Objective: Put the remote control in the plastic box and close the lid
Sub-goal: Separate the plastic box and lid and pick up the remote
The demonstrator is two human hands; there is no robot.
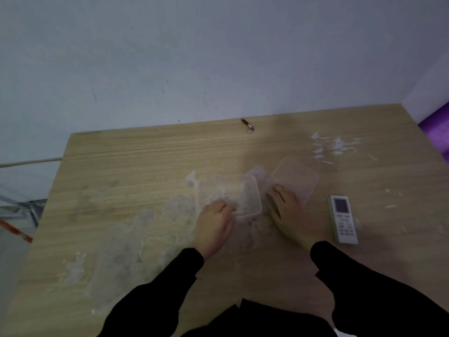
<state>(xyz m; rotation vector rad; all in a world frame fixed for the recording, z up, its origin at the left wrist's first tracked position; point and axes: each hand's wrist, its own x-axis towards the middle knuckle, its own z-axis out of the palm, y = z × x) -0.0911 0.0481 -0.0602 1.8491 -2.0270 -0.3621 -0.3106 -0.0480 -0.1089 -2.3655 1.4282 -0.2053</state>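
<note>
Steadying plastic box [239,195] with left hand [215,221], fingers curled on near rim. Right hand [285,206] flat on lid [295,178], gripping nothing. Remote control [343,218] on table [145,166], just right. Keep box pinned; free right hand, fetch remote.

Dim, soft blur, wide-angle edge distortion
</note>
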